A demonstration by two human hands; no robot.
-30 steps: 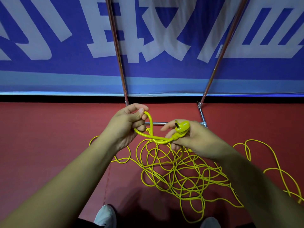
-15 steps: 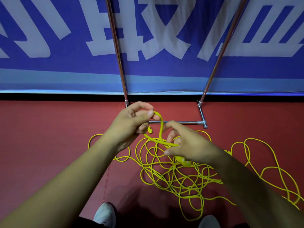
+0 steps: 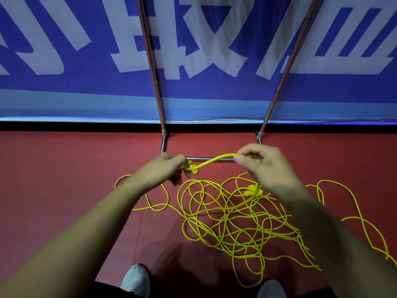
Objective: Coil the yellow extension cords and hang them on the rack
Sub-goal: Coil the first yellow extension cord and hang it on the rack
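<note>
Since half a second ago the hands have drawn apart, pulling a short stretch of yellow cord (image 3: 211,161) out between them; it now runs left to right in a shallow arch. Left hand (image 3: 164,171) has its grip closed around one end of that stretch, right hand (image 3: 263,166) pinches the other between thumb and fingers. Below, the plug (image 3: 253,188) dangles above the tangled rest on the red floor (image 3: 53,179), before the rack (image 3: 163,145).

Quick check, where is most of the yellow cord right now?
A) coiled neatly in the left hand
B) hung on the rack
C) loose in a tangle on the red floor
C: the yellow cord sprawls tangled on the red floor; only one short span runs between the left hand and right hand.
</note>
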